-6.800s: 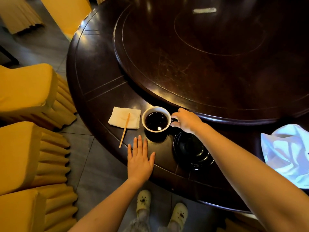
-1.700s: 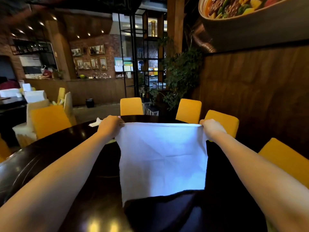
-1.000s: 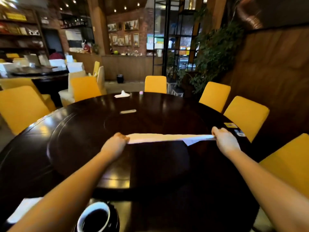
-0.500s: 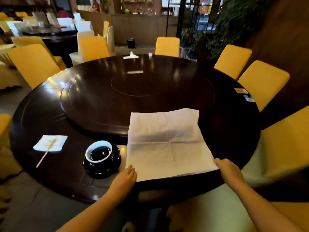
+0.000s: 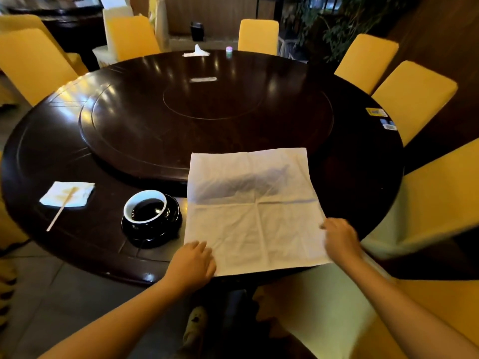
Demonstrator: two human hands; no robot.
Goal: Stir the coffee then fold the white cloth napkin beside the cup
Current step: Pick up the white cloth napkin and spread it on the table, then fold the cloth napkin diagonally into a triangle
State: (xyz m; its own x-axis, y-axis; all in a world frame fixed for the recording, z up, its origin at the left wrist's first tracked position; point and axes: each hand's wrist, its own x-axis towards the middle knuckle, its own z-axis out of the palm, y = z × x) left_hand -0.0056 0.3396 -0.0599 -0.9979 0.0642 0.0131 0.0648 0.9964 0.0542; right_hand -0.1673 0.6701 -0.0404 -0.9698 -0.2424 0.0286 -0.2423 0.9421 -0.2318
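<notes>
We have the white cloth napkin point(image 5: 255, 208) spread flat and open on the dark round worktop point(image 5: 108, 141), its left edge just beside the coffee cup point(image 5: 145, 207) on its black saucer point(image 5: 151, 229). The cloth runs away from us: its near edge lies along the worktop's rim under our hands, its far edge rests up on the raised turntable point(image 5: 207, 117), so the first fold likely turns on that near-to-far line.

Our left hand point(image 5: 193, 264) sits on the near left corner, fingers point(image 5: 202, 248) loosely together and laid on or over the cloth; we cannot tell whether they pinch it. Our right hand point(image 5: 340, 239) is at the right edge a little above the near right corner, its fingers point(image 5: 326, 225) curled against the hem, blurred, so the grip is unclear. Each hand is nearest its own corner, and both far corners lie well apart from either hand, straight ahead. We judge the next move is to lift the near edge and carry it forward, or to reach for the far one.

Half a second ago the right hand was at the very near right corner; it has since slid up the edge and inward. The left hand has moved onto its corner. The wooden stirrer point(image 5: 62, 207) rests on the paper napkin point(image 5: 67, 194) as before, so stirring looks done.
</notes>
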